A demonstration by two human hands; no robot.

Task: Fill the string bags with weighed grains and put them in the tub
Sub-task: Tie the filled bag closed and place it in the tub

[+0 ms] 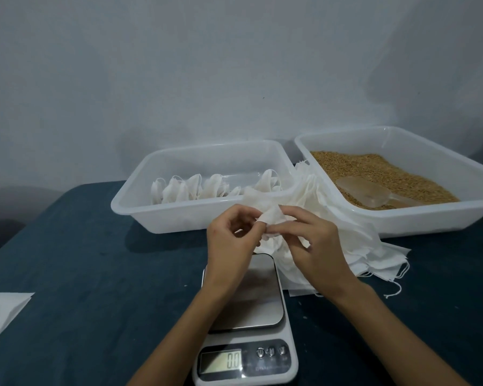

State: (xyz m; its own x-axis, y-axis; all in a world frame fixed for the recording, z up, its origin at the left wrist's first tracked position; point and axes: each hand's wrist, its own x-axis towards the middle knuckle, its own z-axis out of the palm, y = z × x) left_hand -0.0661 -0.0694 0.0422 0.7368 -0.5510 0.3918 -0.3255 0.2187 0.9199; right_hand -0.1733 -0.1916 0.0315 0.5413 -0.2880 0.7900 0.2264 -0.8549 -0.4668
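Both hands, left (229, 232) and right (310, 240), pinched one empty bag (271, 218) just above the scale (246, 307), apparently opening its mouth; next move likely needs grain (374, 171) scooped from beyond the scale.

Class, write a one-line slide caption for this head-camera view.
Both hands open an empty string bag above the zeroed scale, between the bag tub and grain tub.

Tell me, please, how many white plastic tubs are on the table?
2. The left tub, behind the scale, holds filled string bags; the right tub holds grain and a clear scoop. None seems hidden.
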